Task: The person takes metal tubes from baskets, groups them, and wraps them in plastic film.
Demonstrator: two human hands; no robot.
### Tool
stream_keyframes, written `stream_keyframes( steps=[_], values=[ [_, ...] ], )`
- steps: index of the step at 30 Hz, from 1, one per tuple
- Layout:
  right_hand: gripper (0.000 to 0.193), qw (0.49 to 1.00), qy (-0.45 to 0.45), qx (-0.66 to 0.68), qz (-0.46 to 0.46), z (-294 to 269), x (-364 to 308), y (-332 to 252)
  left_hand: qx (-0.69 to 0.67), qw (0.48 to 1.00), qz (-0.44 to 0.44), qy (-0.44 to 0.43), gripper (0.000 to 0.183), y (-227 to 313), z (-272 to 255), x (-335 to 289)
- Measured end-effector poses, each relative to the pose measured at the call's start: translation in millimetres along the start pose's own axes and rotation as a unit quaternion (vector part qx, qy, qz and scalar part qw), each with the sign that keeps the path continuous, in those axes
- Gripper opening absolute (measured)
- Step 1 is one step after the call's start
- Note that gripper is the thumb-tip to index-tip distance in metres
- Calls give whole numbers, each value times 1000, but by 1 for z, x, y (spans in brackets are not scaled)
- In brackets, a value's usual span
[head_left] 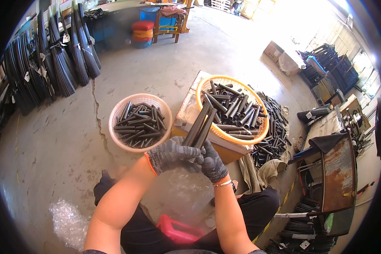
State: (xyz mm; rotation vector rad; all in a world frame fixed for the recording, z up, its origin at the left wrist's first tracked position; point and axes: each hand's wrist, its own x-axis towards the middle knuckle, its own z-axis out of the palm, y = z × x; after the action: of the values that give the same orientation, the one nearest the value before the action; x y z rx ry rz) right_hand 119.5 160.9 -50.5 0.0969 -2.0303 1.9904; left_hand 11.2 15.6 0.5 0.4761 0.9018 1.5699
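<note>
My left hand (170, 155) and my right hand (213, 164) wear grey knit gloves with orange cuffs. They are together in front of me, fingers wrapped around the lower ends of a small bundle of black tubes (200, 129). The bundle slants up and away, its far ends reaching over the near left rim of an orange plastic basket (258, 141). Short black tubes (242, 109) lie heaped in that basket. Left of it, a pale pink basket (113, 127) on the floor holds more short black tubes (140, 122). My gloves hide the lower ends of the bundle.
The orange basket rests on a cardboard box (186, 116). A big pile of tubes (271, 148) lies right of it on sacking. A pink-red plastic object (173, 228) sits between my legs, bubble wrap (70, 224) at lower left. Bundled long rods (61, 63) stand far left.
</note>
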Motion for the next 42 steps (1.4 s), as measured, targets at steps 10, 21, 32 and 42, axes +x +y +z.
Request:
stream_keyframes(
  steps=[10, 21, 32, 42],
  values=[
    [23, 920, -47, -383, 65, -8, -95, 144, -17, 1000, -13, -3, 29, -4, -3, -8],
    [42, 661, -294, -632, 278, -33, -185, 252, -5, 999, 4, 35, 28, 6, -8, -20],
    [50, 987, -40, 110, 111, 14, 4, -2, -38, 998, 43, -9, 25, 6, -7, -16],
    [44, 792, 0, -503, 346, -62, -223, 297, -25, 999, -17, 32, 25, 8, 1, -18]
  ],
)
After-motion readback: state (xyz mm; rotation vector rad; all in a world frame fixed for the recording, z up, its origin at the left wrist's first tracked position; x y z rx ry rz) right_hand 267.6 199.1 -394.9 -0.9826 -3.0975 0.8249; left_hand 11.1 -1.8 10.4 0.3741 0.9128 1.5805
